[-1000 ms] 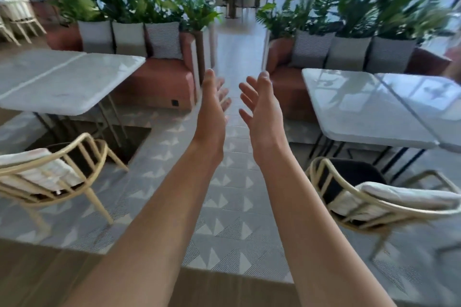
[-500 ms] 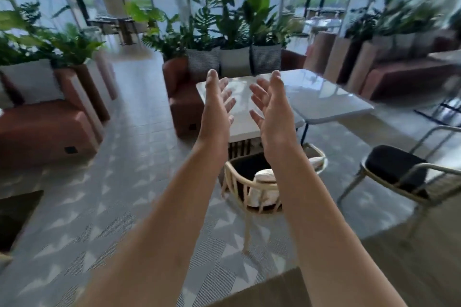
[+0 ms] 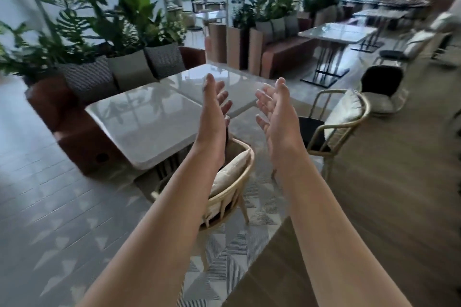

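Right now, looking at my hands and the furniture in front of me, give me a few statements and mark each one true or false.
1. The left hand and the right hand both hold nothing, fingers straight, palms facing each other. True.
2. The left hand grips the back of the wooden chair. False: it is held out in the air and the chair shows below it.
3. A pale cushion leans inside the wooden chair. True.
4. The table ahead has a round top. False: its glossy white top has straight edges and corners.
5. The metal-framed chair on the right has a black seat. True.
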Motion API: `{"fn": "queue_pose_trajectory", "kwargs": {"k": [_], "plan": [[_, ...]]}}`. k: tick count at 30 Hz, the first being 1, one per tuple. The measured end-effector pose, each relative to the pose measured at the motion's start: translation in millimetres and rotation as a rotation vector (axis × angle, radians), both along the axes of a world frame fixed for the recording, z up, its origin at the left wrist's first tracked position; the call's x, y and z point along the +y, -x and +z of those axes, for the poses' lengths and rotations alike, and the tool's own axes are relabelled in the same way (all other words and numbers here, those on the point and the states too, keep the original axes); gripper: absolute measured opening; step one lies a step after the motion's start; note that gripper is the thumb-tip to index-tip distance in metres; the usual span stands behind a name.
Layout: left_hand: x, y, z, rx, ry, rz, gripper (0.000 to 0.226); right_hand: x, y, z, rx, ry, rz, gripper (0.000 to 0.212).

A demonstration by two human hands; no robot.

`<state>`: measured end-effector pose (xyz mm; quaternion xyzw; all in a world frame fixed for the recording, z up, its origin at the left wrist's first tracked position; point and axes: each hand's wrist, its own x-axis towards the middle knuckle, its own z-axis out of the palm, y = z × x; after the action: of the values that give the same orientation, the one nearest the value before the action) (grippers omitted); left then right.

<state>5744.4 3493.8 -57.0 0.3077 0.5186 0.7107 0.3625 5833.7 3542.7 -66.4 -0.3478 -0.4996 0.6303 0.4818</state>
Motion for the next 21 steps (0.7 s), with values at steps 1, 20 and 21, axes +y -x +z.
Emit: {"fn": "queue_pose_trajectory", "kwargs": {"k": [1,20,21], "plan": [[12,2,2,0.011,-0.003,-0.041,0.062,9,0,0,0.003,-0.008,-0.036,0.062],[151,-94,-18,-0.029,0.071,-0.585,0.059,85,-123,-10,-0.032,0.043,-0.652,0.059],[158,-103,-17,-0.031,0.068,-0.593,0.058,91,-133,-11,-0.027,0.044,-0.663,0.06]]}}
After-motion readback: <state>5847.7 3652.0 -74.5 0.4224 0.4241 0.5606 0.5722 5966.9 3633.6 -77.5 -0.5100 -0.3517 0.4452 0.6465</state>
